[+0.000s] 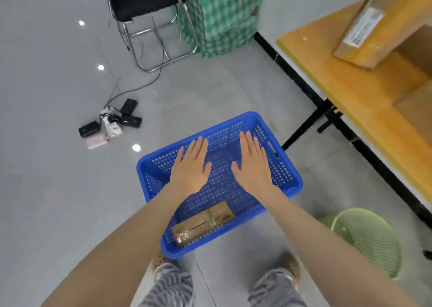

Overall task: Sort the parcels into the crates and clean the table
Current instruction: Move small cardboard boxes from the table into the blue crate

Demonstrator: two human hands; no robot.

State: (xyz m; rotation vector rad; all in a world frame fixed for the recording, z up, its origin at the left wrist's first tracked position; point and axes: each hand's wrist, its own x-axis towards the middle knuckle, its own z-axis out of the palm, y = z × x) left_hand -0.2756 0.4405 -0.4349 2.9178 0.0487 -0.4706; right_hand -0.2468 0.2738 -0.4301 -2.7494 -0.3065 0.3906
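In the head view, the left hand (pixel 190 166) and right hand (pixel 253 164) are hovering flat and empty, fingers straight, over the far half of the blue crate (pixel 210 240). One taped parcel (pixel 203 223) is lying inside against the near wall, its long axis along that wall. Another box (pixel 364 25) is sitting on the table (pixel 327 72), up and to the right, so the right hand is nearer it.

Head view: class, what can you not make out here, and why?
Head view:
Label on the cardboard box: too blurred to read.
Table: cut off by the right edge.
Green basket: partly hidden by the right arm.
Blue crate floor: partly covered by left hand and right hand.
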